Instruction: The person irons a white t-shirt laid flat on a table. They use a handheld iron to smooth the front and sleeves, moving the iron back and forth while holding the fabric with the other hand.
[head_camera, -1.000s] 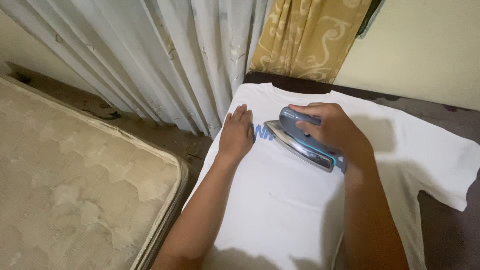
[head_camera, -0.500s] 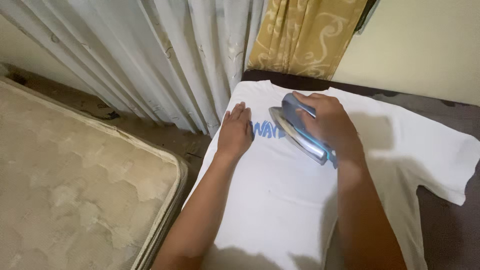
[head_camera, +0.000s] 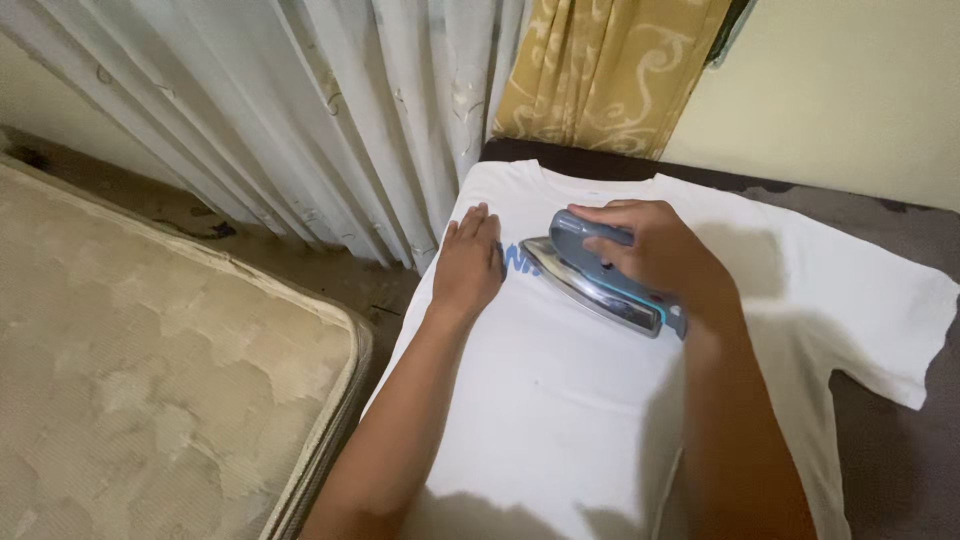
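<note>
Hands: left (head_camera: 468, 262) beside iron (head_camera: 592, 282), right (head_camera: 650, 250) gripping.

Pale mattress (head_camera: 150, 370) fills lower left, surface stained and quilted, piped edge running toward bottom centre. Bare floor (head_camera: 300, 255) shows between the mattress and the white curtain (head_camera: 330, 110), which hangs in folds to the floor. Yellow patterned curtain (head_camera: 610, 70) hangs just beside the white one, to its right. Cream wall (head_camera: 850, 90) at upper right. Dark table top (head_camera: 890, 460) at lower right.
</note>
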